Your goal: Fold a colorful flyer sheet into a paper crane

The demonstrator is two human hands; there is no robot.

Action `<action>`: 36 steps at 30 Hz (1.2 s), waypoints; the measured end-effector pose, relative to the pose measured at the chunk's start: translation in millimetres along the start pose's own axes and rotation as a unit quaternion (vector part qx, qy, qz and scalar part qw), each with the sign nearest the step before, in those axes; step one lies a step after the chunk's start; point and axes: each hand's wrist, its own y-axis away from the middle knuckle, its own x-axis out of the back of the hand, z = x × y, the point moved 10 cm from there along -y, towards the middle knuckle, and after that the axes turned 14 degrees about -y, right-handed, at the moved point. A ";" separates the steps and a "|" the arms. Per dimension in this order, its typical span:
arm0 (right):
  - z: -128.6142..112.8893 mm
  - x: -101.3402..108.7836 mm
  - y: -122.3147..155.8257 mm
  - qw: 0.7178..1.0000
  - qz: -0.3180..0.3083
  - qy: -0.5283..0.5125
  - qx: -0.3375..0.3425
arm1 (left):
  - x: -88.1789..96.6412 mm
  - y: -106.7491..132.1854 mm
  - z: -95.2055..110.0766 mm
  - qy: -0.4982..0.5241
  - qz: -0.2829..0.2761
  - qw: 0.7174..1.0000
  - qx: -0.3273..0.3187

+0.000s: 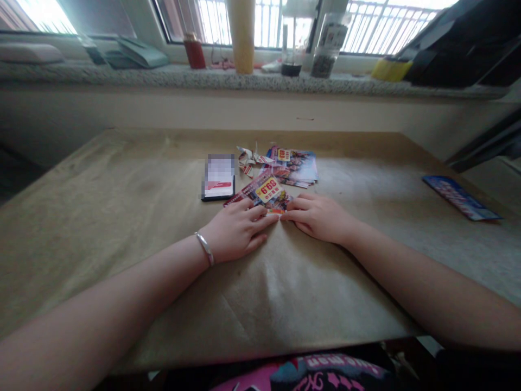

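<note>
A colourful printed flyer [266, 191] with a yellow price patch lies tilted on the table in front of me. My left hand [240, 229], a silver bangle at its wrist, rests on the flyer's near left part with its fingers stretched out. At the near right corner, my right hand [319, 216] has thumb and fingers closed on the flyer's edge. Both index fingers almost meet there; the paper beneath them is partly hidden. Just beyond lie a folded paper piece [247, 157] with pointed tips and a stack of similar flyers [303, 165].
Left of the flyer, a phone [218, 182] lies with its lit screen blurred. A blue printed strip [459, 198] is at the table's right side. Behind the cloth-covered table [134, 217], a stone windowsill [163, 76] holds a red jar [194, 51] and several other containers.
</note>
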 end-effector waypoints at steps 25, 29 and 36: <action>18.9 8.5 12.1 0.998 -0.050 -0.011 -0.020 | -1.8 0.5 -0.2 0.006 -0.007 1.000 0.003; 22.6 9.9 14.0 0.998 -0.055 -0.006 -0.028 | -1.8 1.0 -0.3 0.010 -0.002 1.000 0.004; 28.9 13.6 17.0 0.996 -0.077 0.005 -0.049 | -2.1 0.4 0.0 0.008 -0.008 1.000 0.001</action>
